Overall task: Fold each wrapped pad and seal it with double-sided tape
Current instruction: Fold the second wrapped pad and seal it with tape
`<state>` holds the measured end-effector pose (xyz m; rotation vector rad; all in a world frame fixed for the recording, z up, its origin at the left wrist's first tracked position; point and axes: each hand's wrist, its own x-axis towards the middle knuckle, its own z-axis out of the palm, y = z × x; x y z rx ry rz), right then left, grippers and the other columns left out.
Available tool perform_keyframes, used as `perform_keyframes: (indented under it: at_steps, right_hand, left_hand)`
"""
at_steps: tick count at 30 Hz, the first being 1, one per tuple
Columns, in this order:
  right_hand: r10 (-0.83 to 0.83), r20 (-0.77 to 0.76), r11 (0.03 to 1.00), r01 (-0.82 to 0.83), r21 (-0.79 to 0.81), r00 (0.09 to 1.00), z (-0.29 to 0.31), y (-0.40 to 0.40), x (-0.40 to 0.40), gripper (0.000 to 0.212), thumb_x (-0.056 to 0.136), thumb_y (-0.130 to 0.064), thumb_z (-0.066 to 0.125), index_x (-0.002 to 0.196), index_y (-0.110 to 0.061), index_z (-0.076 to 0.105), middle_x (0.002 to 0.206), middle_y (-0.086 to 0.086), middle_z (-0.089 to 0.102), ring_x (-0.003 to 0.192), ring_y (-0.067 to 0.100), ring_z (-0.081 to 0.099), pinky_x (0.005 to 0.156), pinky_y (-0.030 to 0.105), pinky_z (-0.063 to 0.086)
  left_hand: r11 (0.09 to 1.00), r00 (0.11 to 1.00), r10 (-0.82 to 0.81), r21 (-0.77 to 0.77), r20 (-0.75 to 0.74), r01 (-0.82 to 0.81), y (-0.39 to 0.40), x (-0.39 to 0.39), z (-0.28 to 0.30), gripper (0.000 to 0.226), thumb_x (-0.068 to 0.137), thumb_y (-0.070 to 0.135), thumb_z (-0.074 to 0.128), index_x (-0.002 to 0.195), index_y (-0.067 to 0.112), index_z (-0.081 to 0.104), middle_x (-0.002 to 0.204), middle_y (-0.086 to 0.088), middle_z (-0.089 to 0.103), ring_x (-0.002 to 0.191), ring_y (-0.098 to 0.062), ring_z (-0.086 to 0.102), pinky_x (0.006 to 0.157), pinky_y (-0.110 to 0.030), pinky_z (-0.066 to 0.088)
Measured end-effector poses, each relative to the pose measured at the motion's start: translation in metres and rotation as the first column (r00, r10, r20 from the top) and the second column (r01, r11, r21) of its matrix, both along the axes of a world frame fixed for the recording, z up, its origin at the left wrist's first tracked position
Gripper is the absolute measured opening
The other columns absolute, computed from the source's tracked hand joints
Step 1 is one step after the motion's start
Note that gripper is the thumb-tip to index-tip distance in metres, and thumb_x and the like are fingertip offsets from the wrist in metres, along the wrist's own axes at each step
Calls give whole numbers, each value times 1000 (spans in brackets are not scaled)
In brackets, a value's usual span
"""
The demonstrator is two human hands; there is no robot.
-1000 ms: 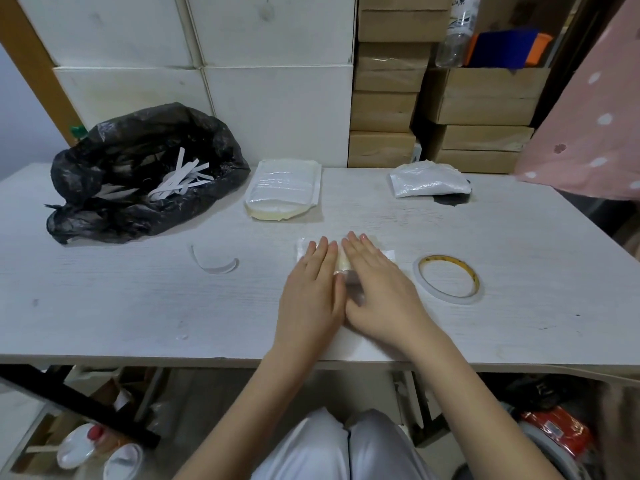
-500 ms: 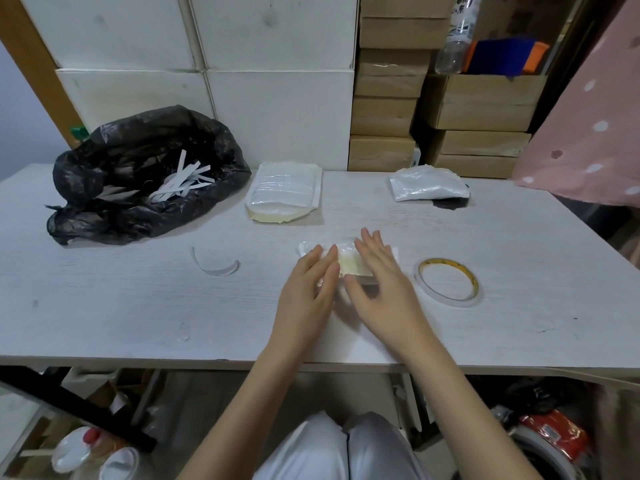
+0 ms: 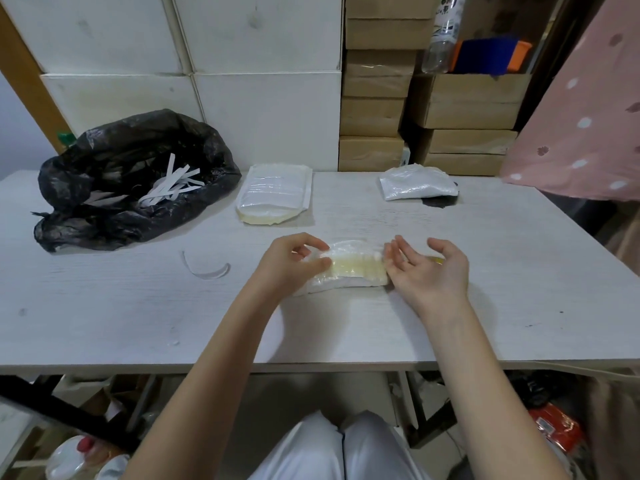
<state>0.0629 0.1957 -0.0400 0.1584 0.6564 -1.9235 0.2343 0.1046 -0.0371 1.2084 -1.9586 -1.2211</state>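
Observation:
A wrapped pad (image 3: 349, 268), white with a yellowish band across it, lies in the middle of the white table (image 3: 138, 323). My left hand (image 3: 289, 263) pinches its left end between thumb and fingers. My right hand (image 3: 427, 271) is at its right end with fingers spread and relaxed, fingertips touching the edge. The roll of double-sided tape (image 3: 439, 260) is almost wholly hidden behind my right hand; only a yellow sliver shows.
A stack of wrapped pads (image 3: 275, 194) lies beyond the hands, a crumpled white wrapper (image 3: 417, 183) at the back right. A black rubbish bag (image 3: 131, 181) with paper strips sits at the back left. A curled clear strip (image 3: 206, 270) lies left of my hands. Boxes stand behind.
Both hands lay flat together on the pad; they have parted to its two ends. The left hand now pinches the left end, and the right hand has moved right over the tape roll.

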Motion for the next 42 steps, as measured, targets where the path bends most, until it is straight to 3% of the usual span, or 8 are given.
perform_keyframes:
  at_steps: [4,7,10,16,23,32,36,42]
  right_hand:
    - [-113,-442,993,93,-67,890,16,13,-5,14,78,-2,51,88,-3,62,79,5,61,72,17,62,58,19,50]
    - [194,-981,944,271,190,11,12,30,-25,25,86,-11,58,110,-17,61,113,-2,62,114,17,55,91,22,45]
    - [697,-576,717,405,567,-427,-9,44,-57,92,74,-49,68,148,-24,18,157,-3,11,146,13,-4,118,35,8]
    - [646,-685,763,316,564,-337,-28,56,-61,94,68,-54,73,145,-22,28,150,-8,31,139,12,26,113,31,23]
    - [175,-971,978,87,191,162,21,43,-22,51,57,-49,71,104,-30,64,115,6,65,107,13,61,94,27,47]
    - [298,-924,954,-39,297,240,37,-14,42,40,43,-62,72,65,-29,75,76,-11,72,83,12,68,94,42,51]
    - [342,-905,934,16,357,253,25,-17,44,52,44,-64,74,75,-22,74,85,-7,73,92,15,67,92,38,51]
    - [371,-917,916,106,388,148,20,-20,44,52,58,-48,81,97,-18,62,98,-10,60,87,4,58,67,17,40]
  left_hand:
    - [992,985,-49,-104,164,66,-1,7,6,12,76,39,73,85,44,67,99,6,60,86,-11,57,84,-32,46]
    - [940,930,65,-335,361,64,4,3,6,17,81,44,66,98,43,67,109,10,56,107,-10,50,95,-33,31]
    - [797,920,160,-597,357,93,10,-4,-1,27,85,30,65,111,27,68,111,2,55,112,-20,46,87,-29,28]
    - [669,963,125,-737,239,96,21,-7,-12,22,80,5,67,100,14,66,92,-2,62,81,-27,57,63,-35,46]
    - [465,950,188,-875,249,137,21,-10,-25,27,59,-12,74,74,11,70,75,-1,61,65,-23,52,50,-30,38]
    - [631,965,31,-754,260,183,29,0,-17,40,77,5,33,96,13,67,82,-1,65,70,-26,56,56,-35,46]
    - [972,997,-47,-233,-58,33,36,14,-4,23,97,31,32,113,25,47,98,9,70,92,-12,60,81,-35,45]
    - [985,980,91,-127,-179,-114,36,6,2,26,96,47,35,108,25,43,84,13,72,92,-11,65,82,-30,44]
